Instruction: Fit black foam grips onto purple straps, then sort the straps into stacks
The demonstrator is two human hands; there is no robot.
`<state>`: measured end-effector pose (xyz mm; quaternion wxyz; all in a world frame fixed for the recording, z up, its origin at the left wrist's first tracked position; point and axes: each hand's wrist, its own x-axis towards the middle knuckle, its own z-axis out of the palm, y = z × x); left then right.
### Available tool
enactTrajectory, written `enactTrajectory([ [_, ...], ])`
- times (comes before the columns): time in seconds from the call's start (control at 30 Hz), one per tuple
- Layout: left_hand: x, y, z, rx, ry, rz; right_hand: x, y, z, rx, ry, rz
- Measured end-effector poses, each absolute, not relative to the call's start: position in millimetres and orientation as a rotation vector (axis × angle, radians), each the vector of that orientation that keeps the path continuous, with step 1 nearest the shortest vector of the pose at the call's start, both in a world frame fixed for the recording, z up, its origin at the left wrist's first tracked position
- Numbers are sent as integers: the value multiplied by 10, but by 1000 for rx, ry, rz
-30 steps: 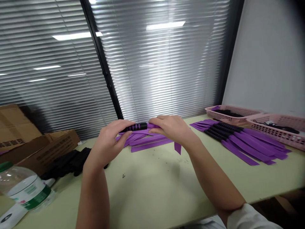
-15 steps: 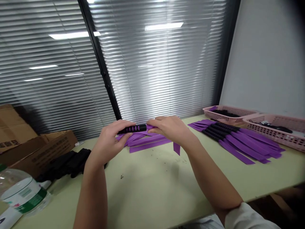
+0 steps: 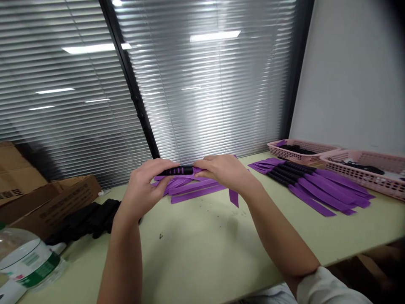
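Over a greenish table (image 3: 190,249) by blinds (image 3: 202,105), left hand (image 3: 142,183) and right hand (image 3: 223,171) tight around a purple-black rod (image 3: 179,170)

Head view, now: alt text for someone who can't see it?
A left hand and a right hand hold a cylindrical black-and-purple banded piece over a pale-green table. Flat purple strips and black-wrapped purple bundles lie there.

Blinds (image 3: 205,93) span the upper left and centre, a grey wall (image 3: 351,80) upper right, a labelled bottle (image 3: 30,259) lower left.
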<state>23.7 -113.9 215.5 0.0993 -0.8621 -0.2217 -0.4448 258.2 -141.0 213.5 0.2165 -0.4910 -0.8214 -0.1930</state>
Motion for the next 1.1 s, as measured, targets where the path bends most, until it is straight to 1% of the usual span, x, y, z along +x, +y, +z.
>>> enactTrajectory([
  [0.33,207,-1164,2155,-2383,-605,-1425,2556,-1422,2145,-1314,-2275,-500],
  [0.57,157,-1183,2197,-2421,-601,-1332,2593,-1427,2129,-1286,-2156,-638],
  [0.73,134,-1174,2204,-2418,-546,-1352,2637,-1461,2136,-1259,-2127,-709],
  [0.97,125,-1181,2198,-2304,-617,-1382,2632,-1499,2167,-1261,-2119,-731],
  [1.1,136,-1135,2204,-2273,-654,-1280,2591,-1482,2185,-1325,-2133,-727],
])
